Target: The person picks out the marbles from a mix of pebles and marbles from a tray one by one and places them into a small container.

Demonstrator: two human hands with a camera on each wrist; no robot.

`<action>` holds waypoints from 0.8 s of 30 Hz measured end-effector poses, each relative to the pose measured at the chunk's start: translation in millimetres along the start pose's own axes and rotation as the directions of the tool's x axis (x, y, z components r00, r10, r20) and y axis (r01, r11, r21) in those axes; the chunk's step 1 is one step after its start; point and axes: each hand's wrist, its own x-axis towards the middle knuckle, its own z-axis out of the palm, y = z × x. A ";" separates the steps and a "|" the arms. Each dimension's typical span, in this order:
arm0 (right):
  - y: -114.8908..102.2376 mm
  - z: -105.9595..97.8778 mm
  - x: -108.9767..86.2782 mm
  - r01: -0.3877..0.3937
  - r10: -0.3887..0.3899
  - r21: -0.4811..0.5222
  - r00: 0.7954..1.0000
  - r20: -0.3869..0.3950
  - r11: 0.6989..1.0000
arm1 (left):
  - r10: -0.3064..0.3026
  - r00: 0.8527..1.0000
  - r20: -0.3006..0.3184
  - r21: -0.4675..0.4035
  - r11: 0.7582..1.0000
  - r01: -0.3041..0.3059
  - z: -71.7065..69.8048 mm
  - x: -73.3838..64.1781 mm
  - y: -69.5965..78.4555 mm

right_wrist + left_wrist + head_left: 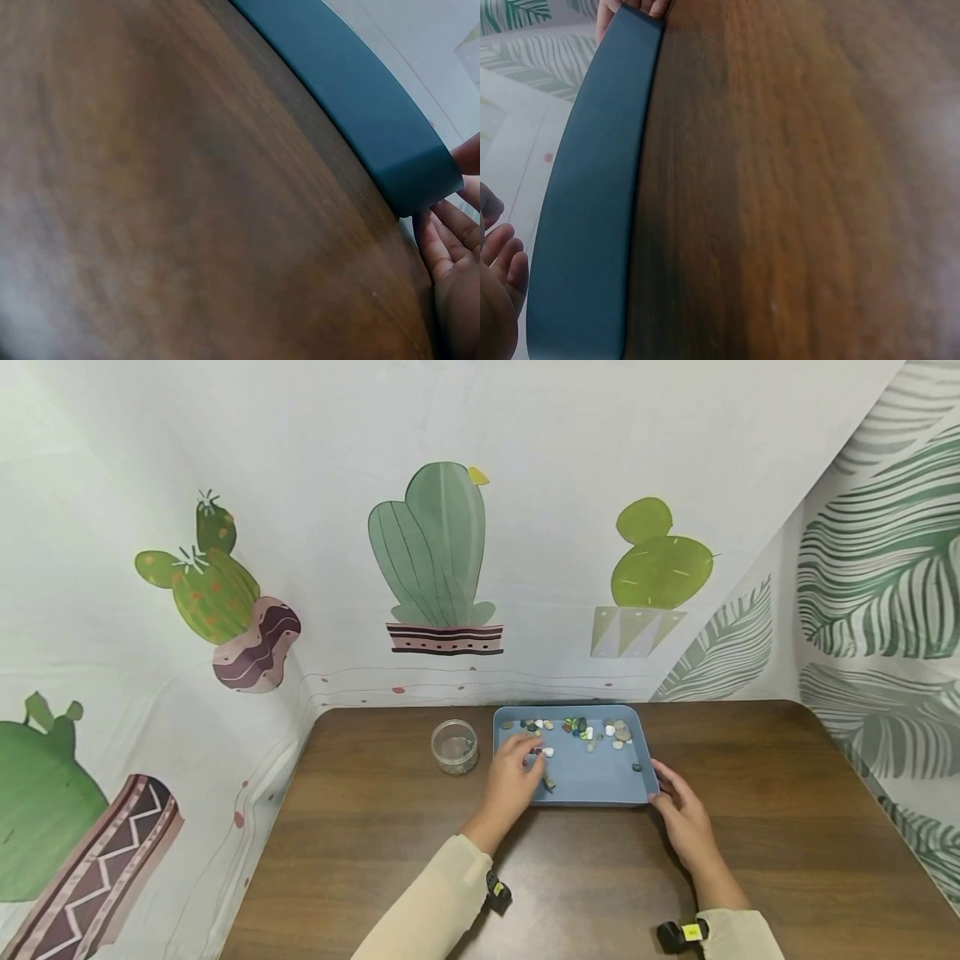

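Note:
A blue rectangular tray [592, 781] lies on the table with small pebbles scattered in it. My left hand [513, 777] reaches over the tray's left part, its fingers loosely bent and the thumb apart from them. Near those fingertips lie a white pebble [549, 752] and a brownish stone [549, 785]. In the left wrist view, the left fingers [506, 259] show beyond the tray's wall [592, 187]. My right hand [682, 814] holds the tray's right front corner, thumb at the rim and fingers outside the wall [367, 105]. A dark pebble [637, 767] sits inside near that corner.
A clear round jar [454, 747] stands on the wooden table [375, 843], left of the tray. Mixed coloured pebbles [577, 727] and pale stones [619, 732] gather along the tray's far side. A cactus-printed cloth [555, 568] hangs behind the table.

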 end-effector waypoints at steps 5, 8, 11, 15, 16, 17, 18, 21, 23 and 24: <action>-0.3 0.1 -0.5 0.007 -0.007 0.015 1.000 0.001 1.000 | 0.037 0.999 0.031 0.029 0.999 -0.038 7.7 4.8 2.1; -2.3 -0.4 -1.3 0.001 -0.002 0.026 1.000 0.006 1.000 | 0.034 0.998 0.061 0.041 0.999 -0.036 11.9 6.8 3.4; -3.7 -1.0 -2.1 -0.003 0.003 0.029 1.000 0.009 1.000 | 0.038 0.995 0.092 0.069 0.997 -0.045 15.5 9.3 4.8; -3.7 -0.6 -2.1 0.002 -0.002 0.036 1.000 0.005 0.999 | 0.076 0.987 0.140 0.116 0.989 -0.092 20.0 14.8 6.3; -3.4 -0.4 -1.9 0.005 -0.005 0.039 1.000 0.004 0.999 | 0.085 0.984 0.157 0.127 0.986 -0.106 21.1 16.3 6.8; -3.0 -0.1 -1.7 0.007 -0.007 0.040 1.000 0.002 0.999 | 0.095 0.980 0.176 0.146 0.982 -0.122 22.3 17.8 7.1; -2.6 0.1 -1.6 0.008 -0.008 0.041 1.000 0.002 0.999 | 0.102 0.975 0.196 0.163 0.977 -0.134 23.4 19.1 7.7; -2.1 0.7 -1.5 0.007 -0.007 0.038 1.000 0.001 0.999 | 0.113 0.962 0.247 0.203 0.965 -0.166 25.7 22.5 10.7; -2.0 0.6 -1.4 0.008 -0.008 0.040 1.000 0.000 0.999 | 0.124 0.957 0.264 0.224 0.957 -0.186 27.4 24.4 13.3; -2.1 0.4 -1.3 0.009 -0.009 0.041 1.000 0.000 0.999 | 0.129 0.954 0.272 0.227 0.955 -0.194 28.3 25.3 14.7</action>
